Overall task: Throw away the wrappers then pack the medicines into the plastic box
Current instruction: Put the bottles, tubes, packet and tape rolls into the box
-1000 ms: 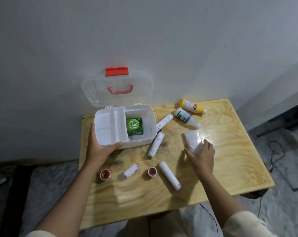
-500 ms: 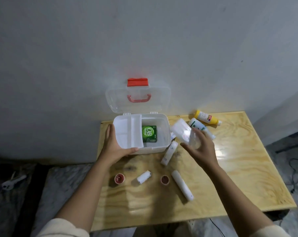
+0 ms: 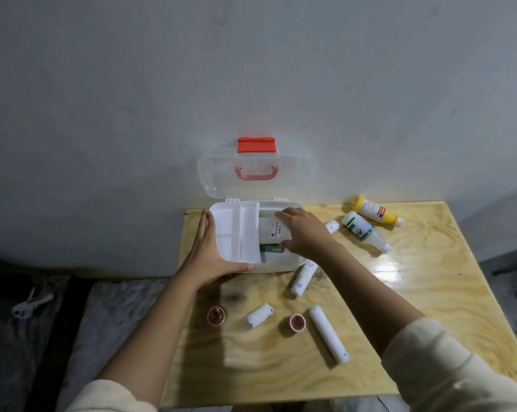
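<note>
The clear plastic box sits open at the table's back edge, its lid leaning on the wall, a white divider tray over its left half. My left hand grips the box's left front corner. My right hand holds a white packet inside the box's right half, over a green box. Loose on the table lie white rolls, two small red-capped jars, a green-labelled bottle and a yellow bottle.
The wooden table stands against a grey wall. The bottles lie at its back right. A small white object lies on the dark floor to the left. Cables trail on the floor at the far right.
My right hand lifted the white packet from the table's right side and carried it left into the box, over the green box. My left hand stayed on the box.
</note>
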